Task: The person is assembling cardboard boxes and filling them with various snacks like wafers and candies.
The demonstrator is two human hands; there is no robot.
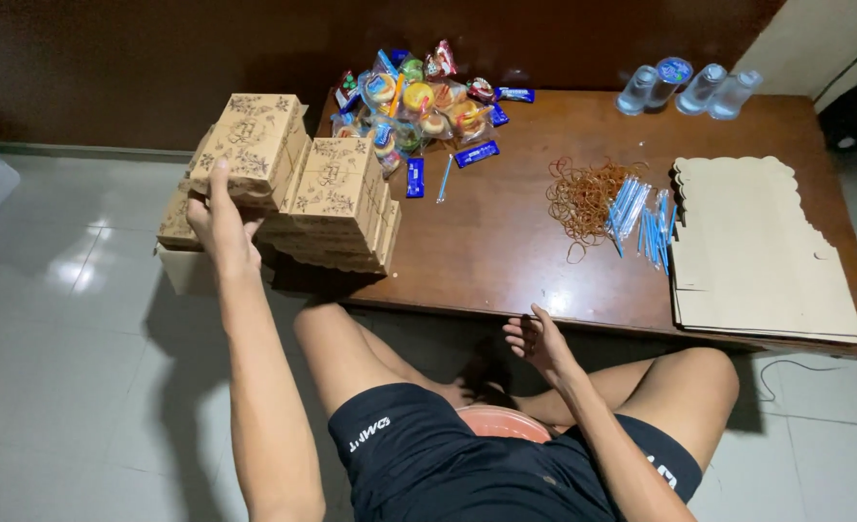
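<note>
Surface (506,242) of dark wood carries everything I see, largest first: flat unfolded cardboard blanks (762,251) stacked at its right end, then folded patterned boxes (337,198) piled at its left edge. My left hand (218,224) holds the top box (255,140) on that pile, grip closed round its near side. My right hand (537,340) hangs open, empty, just off the near edge. Snack packets (419,101), rubber bands (583,198) and straws (641,217) remain loose, so I judge plenty left.
</note>
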